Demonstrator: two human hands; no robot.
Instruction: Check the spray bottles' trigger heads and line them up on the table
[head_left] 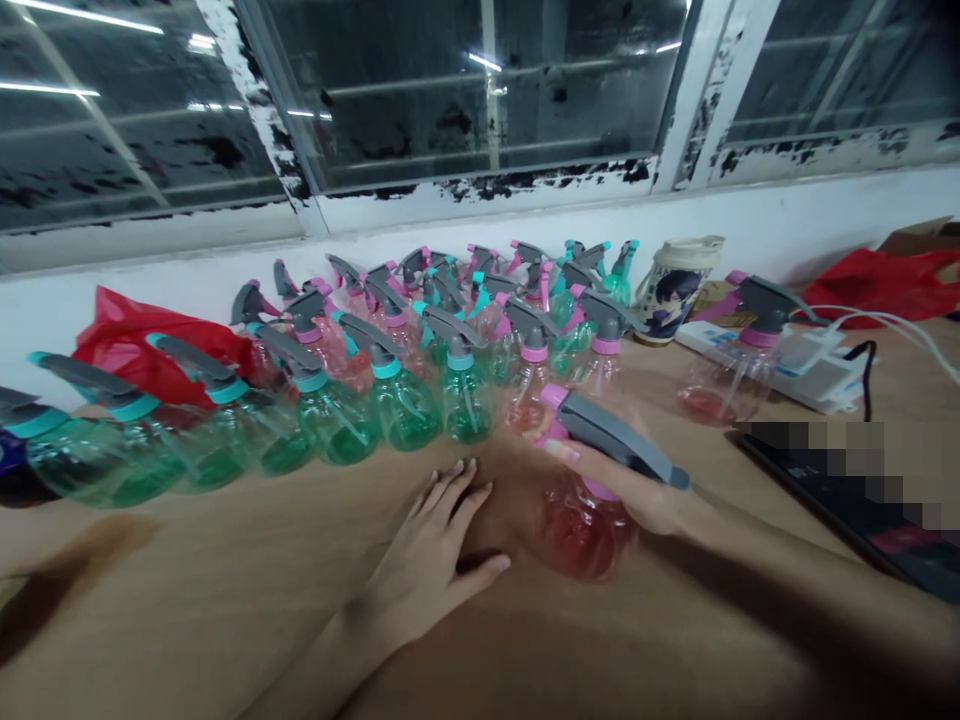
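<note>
Plainly within the right hand [651, 500], a pink-collared spray bottle [583, 532], body below.

Pink-and-grey nearest spray bottle [576, 505], liquid [585, 545] reddish (perhaps, through blur), green bottles [405, 408], teal collars [386, 369], red bag [161, 345]

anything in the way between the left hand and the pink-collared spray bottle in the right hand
Nothing visible; only tabletop lies between the left hand and the pink-collared spray bottle in the right hand.
</note>
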